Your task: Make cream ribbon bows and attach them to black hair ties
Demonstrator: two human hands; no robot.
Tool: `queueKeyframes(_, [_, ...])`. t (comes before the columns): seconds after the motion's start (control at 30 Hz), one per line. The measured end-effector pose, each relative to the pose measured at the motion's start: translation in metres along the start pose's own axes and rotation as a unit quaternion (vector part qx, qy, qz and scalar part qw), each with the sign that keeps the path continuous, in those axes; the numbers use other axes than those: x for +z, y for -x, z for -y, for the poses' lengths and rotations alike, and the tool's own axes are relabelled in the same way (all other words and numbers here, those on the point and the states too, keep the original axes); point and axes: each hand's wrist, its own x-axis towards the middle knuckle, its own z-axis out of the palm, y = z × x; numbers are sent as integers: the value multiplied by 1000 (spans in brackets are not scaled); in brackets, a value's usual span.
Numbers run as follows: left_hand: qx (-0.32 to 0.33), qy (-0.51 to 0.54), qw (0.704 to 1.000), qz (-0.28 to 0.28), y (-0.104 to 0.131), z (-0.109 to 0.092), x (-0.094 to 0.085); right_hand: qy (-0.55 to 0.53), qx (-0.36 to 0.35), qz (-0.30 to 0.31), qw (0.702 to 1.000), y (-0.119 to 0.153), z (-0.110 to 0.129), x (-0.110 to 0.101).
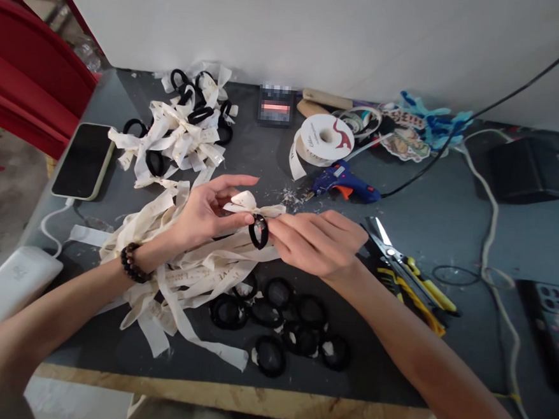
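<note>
Over the middle of the table, my left hand (208, 211) pinches a cream ribbon bow (245, 201) between thumb and fingers, its index finger stretched out. Below the bow hangs a black hair tie (259, 232), joined to it. From the other side, the fingers of my right hand (313, 240) close on the bow's right end beside the hair tie. Under my left forearm lies a loose heap of cut cream ribbon strips (193, 280). Several plain black hair ties (269, 355) lie in front of my hands. Hair ties with ribbon bows (184, 129) are piled at the back left.
A blue glue gun (346, 181) lies beyond my right hand, its black cable rising right. Behind it is a ribbon spool (326, 137). Scissors (391, 249) and yellow-handled pliers (429, 293) lie right. A phone (84, 161) and white power bank (12, 293) are left.
</note>
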Motion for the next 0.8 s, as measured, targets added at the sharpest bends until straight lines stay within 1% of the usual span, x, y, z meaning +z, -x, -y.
queueKeyframes(0.1, [36,0,999,-9,0,6,0,-14,75,1,997,-5,5,1])
queueKeyframes(0.17, [57,-2,998,-4,0,10,-1,-18,87,7,996,-6,8,2])
queueKeyframes(0.3, [97,2,995,2,0,13,-1,-7,68,11,998,-3,10,4])
queueKeyframes(0.47, [102,18,995,10,1,10,1,-4,49,5,999,6,8,5])
queueKeyframes(0.6, [107,-38,993,13,3,9,0,8,29,9,1000,7,6,2])
queueKeyframes(0.7, [150,-89,984,15,6,10,-2,12,10,1,1000,3,6,0])
queueKeyframes(0.8, [191,-128,973,3,9,14,-5,2,27,-16,999,2,7,0])
